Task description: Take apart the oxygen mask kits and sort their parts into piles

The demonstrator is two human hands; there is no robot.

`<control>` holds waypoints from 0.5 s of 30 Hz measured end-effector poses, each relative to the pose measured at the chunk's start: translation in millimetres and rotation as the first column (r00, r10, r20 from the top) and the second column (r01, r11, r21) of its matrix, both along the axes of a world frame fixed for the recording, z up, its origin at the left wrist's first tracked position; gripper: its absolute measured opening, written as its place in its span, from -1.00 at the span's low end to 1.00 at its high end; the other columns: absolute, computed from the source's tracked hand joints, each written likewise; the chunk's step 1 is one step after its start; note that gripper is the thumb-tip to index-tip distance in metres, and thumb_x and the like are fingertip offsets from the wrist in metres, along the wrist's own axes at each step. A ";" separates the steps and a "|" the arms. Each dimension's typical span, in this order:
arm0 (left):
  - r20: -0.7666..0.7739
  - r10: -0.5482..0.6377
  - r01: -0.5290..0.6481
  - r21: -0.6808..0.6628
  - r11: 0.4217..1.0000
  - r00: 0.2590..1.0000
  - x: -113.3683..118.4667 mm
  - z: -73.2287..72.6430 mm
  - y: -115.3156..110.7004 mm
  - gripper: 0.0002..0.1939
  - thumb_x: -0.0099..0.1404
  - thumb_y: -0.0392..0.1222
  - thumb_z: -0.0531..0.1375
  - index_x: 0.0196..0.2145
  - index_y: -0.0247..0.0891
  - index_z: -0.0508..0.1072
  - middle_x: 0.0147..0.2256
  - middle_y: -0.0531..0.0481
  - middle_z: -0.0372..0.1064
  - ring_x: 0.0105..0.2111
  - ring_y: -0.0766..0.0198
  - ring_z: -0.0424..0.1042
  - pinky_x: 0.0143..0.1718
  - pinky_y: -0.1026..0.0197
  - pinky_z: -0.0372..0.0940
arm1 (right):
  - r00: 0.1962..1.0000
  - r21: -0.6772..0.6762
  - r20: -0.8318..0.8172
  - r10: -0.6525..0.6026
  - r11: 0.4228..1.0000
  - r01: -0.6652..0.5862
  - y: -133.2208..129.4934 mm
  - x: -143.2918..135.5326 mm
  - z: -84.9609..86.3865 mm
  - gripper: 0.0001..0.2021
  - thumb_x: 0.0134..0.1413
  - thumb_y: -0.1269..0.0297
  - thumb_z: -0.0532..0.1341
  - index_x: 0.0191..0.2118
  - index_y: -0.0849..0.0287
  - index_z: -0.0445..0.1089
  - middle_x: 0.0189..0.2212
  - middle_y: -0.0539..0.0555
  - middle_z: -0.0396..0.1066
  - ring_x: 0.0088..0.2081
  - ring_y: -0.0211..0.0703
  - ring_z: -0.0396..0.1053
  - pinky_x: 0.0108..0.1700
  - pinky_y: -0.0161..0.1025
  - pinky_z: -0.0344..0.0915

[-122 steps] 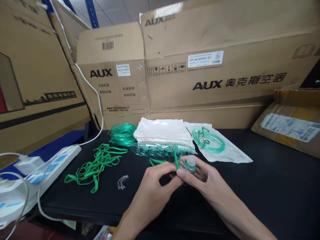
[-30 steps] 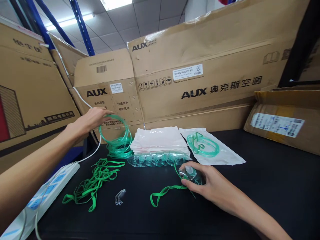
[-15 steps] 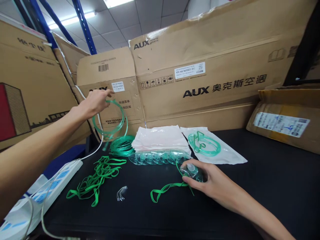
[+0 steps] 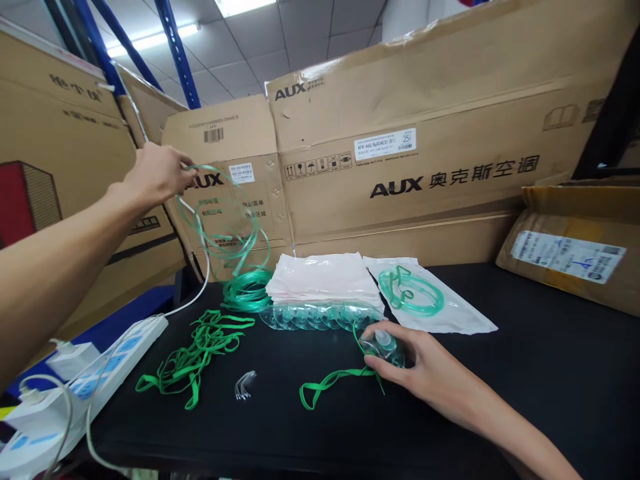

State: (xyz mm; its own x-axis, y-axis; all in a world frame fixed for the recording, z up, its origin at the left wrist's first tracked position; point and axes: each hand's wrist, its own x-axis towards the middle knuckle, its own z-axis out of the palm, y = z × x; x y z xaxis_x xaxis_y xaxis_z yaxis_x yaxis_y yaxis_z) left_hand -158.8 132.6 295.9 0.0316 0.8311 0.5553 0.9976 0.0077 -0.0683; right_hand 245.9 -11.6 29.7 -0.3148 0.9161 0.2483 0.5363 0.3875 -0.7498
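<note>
My left hand (image 4: 163,172) is raised at the left, closed on a loop of clear green tubing (image 4: 260,240) that dangles in loose coils. Below it, more coiled tubing (image 4: 245,291) lies on the black table. My right hand (image 4: 407,357) grips a clear oxygen mask (image 4: 384,347) just above the table, its fingers wrapped around the sides. From that mask a green elastic strap (image 4: 320,387) trails leftward over the tabletop. A row of clear masks (image 4: 320,316) lies in front of a stack of white pouches (image 4: 323,279).
Tangled green straps (image 4: 200,353) and several small metal strips (image 4: 245,385) lie on the table. At the left edge runs a white power strip (image 4: 123,360) with cables. A pouch (image 4: 465,313) with tubing on it lies right. Cardboard boxes (image 4: 425,133) wall the back.
My left hand has moved left and up, and the tubing in it has loosened into wider, swinging loops. The right hand keeps its hold on the mask; the view has shifted slightly.
</note>
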 end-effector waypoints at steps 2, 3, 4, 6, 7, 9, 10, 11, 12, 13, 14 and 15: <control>0.031 0.029 -0.030 0.043 0.999 0.999 3.2 -1.0 -2.3 -0.55 0.42 -0.02 0.13 -0.06 -0.47 0.60 -0.42 -0.09 0.48 -0.05 -0.07 0.44 0.15 -0.15 0.20 | 1.000 -0.005 -0.001 0.001 1.000 -0.001 -1.4 -0.8 1.6 -0.80 0.19 0.04 0.25 -0.20 0.02 0.45 -0.32 -0.04 0.44 -0.32 -0.11 0.31 -0.26 -0.22 0.24; 0.053 0.025 -0.027 0.048 0.998 0.998 5.4 -2.9 -2.9 -0.59 0.39 -0.02 0.15 -0.12 -0.42 0.64 -0.49 -0.05 0.44 -0.14 -0.01 0.47 0.09 -0.07 0.25 | 1.000 -0.011 -0.002 0.001 1.000 -0.001 -2.0 -1.0 2.0 -0.80 0.19 0.04 0.25 -0.20 0.02 0.45 -0.33 -0.04 0.43 -0.32 -0.11 0.31 -0.26 -0.22 0.24; 0.073 0.012 -0.016 0.050 0.999 0.997 7.8 -5.2 -3.2 -0.61 0.37 -0.01 0.17 -0.17 -0.39 0.66 -0.53 -0.03 0.43 -0.22 0.04 0.47 0.02 0.00 0.28 | 1.000 -0.018 -0.003 -0.001 1.000 0.001 -2.4 -1.1 2.1 -0.80 0.19 0.03 0.25 -0.19 0.02 0.45 -0.33 -0.04 0.42 -0.32 -0.11 0.31 -0.25 -0.22 0.24; 0.119 -0.027 0.017 0.077 0.997 0.993 12.5 -9.2 -4.0 -0.61 0.37 -0.01 0.17 -0.20 -0.37 0.67 -0.55 -0.02 0.44 -0.28 0.10 0.46 -0.06 0.06 0.29 | 1.000 -0.035 -0.008 0.001 0.999 -0.001 -2.7 -0.9 1.6 -0.79 0.20 0.04 0.25 -0.18 0.02 0.44 -0.33 -0.04 0.42 -0.32 -0.11 0.31 -0.24 -0.22 0.25; 0.143 -0.048 0.034 0.098 0.995 0.989 14.5 -10.3 -4.8 -0.60 0.37 -0.01 0.16 -0.21 -0.40 0.67 -0.54 -0.04 0.46 -0.29 0.12 0.45 -0.07 0.07 0.29 | 1.000 -0.042 -0.013 0.001 0.999 -0.001 -2.6 -0.7 1.1 -0.79 0.20 0.03 0.25 -0.18 0.03 0.44 -0.33 -0.04 0.42 -0.31 -0.11 0.32 -0.24 -0.22 0.25; 0.194 -0.095 0.066 0.150 0.987 0.976 17.6 -10.4 -7.3 -0.59 0.39 -0.03 0.16 -0.19 -0.46 0.65 -0.48 -0.08 0.51 -0.27 0.16 0.45 -0.04 0.09 0.29 | 1.000 -0.047 -0.019 -0.002 0.999 0.001 -1.7 -0.3 0.0 -0.78 0.20 0.02 0.25 -0.17 0.03 0.44 -0.31 -0.03 0.42 -0.31 -0.11 0.32 -0.23 -0.22 0.25; 0.222 -0.122 0.082 0.180 0.980 0.967 18.7 -9.7 -8.6 -0.57 0.40 -0.02 0.16 -0.17 -0.47 0.65 -0.43 -0.09 0.53 -0.27 0.18 0.44 -0.02 0.10 0.30 | 1.000 -0.049 -0.020 -0.004 0.999 0.003 -1.3 -0.2 -0.5 -0.77 0.20 0.01 0.25 -0.16 0.03 0.44 -0.31 -0.03 0.42 -0.31 -0.11 0.32 -0.23 -0.22 0.25; 0.251 -0.152 0.099 0.209 0.973 0.956 19.4 -8.8 -9.8 -0.55 0.42 0.00 0.15 -0.12 -0.48 0.63 -0.36 -0.11 0.56 -0.26 0.20 0.44 -0.01 0.11 0.31 | 1.000 -0.050 -0.020 -0.009 0.999 0.008 -1.0 0.0 -0.9 -0.76 0.19 0.00 0.25 -0.16 0.03 0.44 -0.30 -0.03 0.43 -0.33 -0.12 0.31 -0.24 -0.21 0.25; 0.283 -0.182 0.116 0.235 0.965 0.942 19.8 -7.8 -10.7 -0.52 0.44 0.02 0.13 -0.06 -0.49 0.61 -0.28 -0.14 0.59 -0.26 0.23 0.44 -0.02 0.13 0.33 | 1.000 -0.050 -0.023 -0.015 0.999 0.014 -0.9 -0.1 -1.1 -0.75 0.18 -0.01 0.26 -0.16 0.03 0.44 -0.30 -0.03 0.43 -0.33 -0.12 0.30 -0.24 -0.22 0.24; 0.315 -0.211 0.132 0.254 0.958 0.925 19.8 -7.0 -11.1 -0.49 0.46 0.04 0.12 0.01 -0.50 0.58 -0.20 -0.17 0.59 -0.27 0.26 0.44 -0.05 0.14 0.36 | 0.999 -0.053 -0.033 -0.016 0.999 0.015 -1.0 -0.4 -0.8 -0.74 0.17 -0.02 0.26 -0.16 0.03 0.44 -0.29 -0.03 0.42 -0.33 -0.12 0.30 -0.24 -0.22 0.24; 0.348 -0.236 0.146 0.265 0.953 0.907 19.5 -6.4 -11.1 -0.47 0.47 0.06 0.12 0.07 -0.50 0.54 -0.13 -0.21 0.59 -0.28 0.28 0.44 -0.09 0.16 0.38 | 0.999 -0.065 -0.051 -0.011 0.998 0.007 -1.5 -1.1 0.1 -0.74 0.17 -0.02 0.27 -0.18 0.04 0.44 -0.30 -0.03 0.41 -0.33 -0.12 0.29 -0.25 -0.22 0.23; 0.378 -0.255 0.158 0.268 0.950 0.890 19.0 -6.0 -10.8 -0.46 0.47 0.06 0.12 0.11 -0.51 0.51 -0.08 -0.24 0.58 -0.30 0.30 0.45 -0.13 0.18 0.40 | 0.997 -0.084 -0.078 0.001 0.996 -0.007 -2.2 -2.5 2.0 -0.73 0.17 -0.03 0.27 -0.19 0.04 0.44 -0.30 -0.02 0.40 -0.33 -0.13 0.28 -0.27 -0.23 0.23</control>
State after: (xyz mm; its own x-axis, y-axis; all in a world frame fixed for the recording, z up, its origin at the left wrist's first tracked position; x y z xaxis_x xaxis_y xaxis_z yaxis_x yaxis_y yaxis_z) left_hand -139.9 121.8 289.9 -0.0777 0.6826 0.7266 0.9183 -0.2348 0.3188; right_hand 243.5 -13.8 31.7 -0.3012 0.9335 0.1945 0.4739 0.3236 -0.8190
